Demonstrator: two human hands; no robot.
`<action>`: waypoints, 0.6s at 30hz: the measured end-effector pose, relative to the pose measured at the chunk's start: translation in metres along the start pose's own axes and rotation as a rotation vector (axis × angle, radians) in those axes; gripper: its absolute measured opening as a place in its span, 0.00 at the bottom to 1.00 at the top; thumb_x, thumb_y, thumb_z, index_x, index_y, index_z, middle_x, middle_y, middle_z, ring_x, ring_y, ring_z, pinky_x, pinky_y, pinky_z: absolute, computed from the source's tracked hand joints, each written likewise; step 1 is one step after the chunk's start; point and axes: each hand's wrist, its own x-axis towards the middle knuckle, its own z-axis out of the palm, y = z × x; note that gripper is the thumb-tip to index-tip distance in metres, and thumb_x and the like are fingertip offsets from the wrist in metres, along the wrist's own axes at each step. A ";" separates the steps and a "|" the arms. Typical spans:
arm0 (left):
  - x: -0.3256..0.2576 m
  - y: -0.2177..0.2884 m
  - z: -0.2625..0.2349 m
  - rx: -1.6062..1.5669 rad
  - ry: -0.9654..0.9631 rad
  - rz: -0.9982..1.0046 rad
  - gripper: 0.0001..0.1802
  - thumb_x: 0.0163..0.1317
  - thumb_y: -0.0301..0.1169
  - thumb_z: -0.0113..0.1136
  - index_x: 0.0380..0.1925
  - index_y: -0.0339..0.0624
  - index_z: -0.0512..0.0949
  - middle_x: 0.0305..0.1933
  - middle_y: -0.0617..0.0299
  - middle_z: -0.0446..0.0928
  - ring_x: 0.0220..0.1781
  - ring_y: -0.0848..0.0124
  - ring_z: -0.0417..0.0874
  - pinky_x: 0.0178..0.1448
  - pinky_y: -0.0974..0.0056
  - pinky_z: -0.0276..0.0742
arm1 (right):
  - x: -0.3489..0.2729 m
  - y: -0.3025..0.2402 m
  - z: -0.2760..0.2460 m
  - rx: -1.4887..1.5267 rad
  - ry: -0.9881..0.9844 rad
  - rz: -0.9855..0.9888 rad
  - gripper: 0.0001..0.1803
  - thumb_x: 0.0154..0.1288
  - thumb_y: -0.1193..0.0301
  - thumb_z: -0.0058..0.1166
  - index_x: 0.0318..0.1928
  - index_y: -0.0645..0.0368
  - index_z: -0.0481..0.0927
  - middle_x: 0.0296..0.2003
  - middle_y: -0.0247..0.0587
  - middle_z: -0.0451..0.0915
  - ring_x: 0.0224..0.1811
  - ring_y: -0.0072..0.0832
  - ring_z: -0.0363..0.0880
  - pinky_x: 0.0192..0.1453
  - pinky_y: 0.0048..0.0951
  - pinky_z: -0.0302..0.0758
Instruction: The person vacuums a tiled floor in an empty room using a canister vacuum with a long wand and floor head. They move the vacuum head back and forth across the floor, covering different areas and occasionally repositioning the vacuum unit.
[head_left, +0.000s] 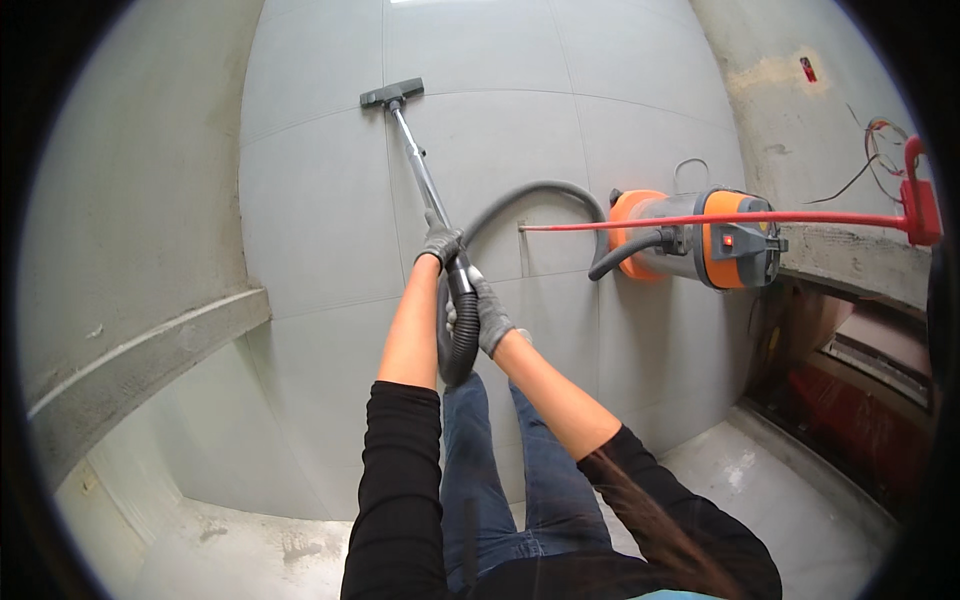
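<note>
Both my hands wear grey gloves and grip a vacuum cleaner wand (425, 178), a silver tube slanting away to the far left. My left hand (439, 240) wraps round the tube above its black handle end. Lower down, my right hand (488, 312) closes round the handle where the ribbed hose begins. A flat dark floor nozzle (392, 93) at the wand's far end rests on the grey tiles. The grey hose (530, 188) loops from below my hands, round behind the wand, to the orange and grey vacuum cleaner (695, 238) on the right, whose red switch shows.
A long red pole (700, 219) with a red bracket crosses in front of the vacuum cleaner. Loose wires (882, 150) hang by the right wall. Bare concrete walls flank the tiled floor (330, 200). A low concrete ledge (150, 365) juts in at left; a dark recess (840, 390) lies at right.
</note>
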 end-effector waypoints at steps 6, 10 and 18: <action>-0.076 -0.042 0.077 0.236 -0.106 0.065 0.68 0.51 0.35 0.66 0.63 0.31 0.13 0.35 0.42 0.79 0.34 0.58 0.84 0.40 0.57 0.82 | -0.123 0.019 -0.038 0.095 0.128 -0.018 0.20 0.68 0.46 0.44 0.37 0.49 0.73 0.17 0.37 0.74 0.13 0.30 0.71 0.16 0.32 0.73; -0.089 -0.041 0.094 0.044 -0.179 -0.065 0.66 0.51 0.26 0.65 0.65 0.44 0.13 0.32 0.48 0.78 0.24 0.65 0.82 0.26 0.63 0.80 | -0.148 0.004 -0.040 -0.061 0.244 0.056 0.19 0.68 0.52 0.48 0.56 0.41 0.69 0.18 0.40 0.75 0.12 0.32 0.73 0.14 0.34 0.75; -0.014 0.138 -0.014 -0.239 -0.024 -0.160 0.29 0.51 0.23 0.64 0.52 0.37 0.62 0.31 0.52 0.76 0.23 0.67 0.79 0.22 0.62 0.78 | -0.075 -0.108 0.075 -0.139 0.016 -0.108 0.30 0.65 0.65 0.55 0.66 0.41 0.61 0.20 0.38 0.74 0.12 0.29 0.73 0.14 0.32 0.73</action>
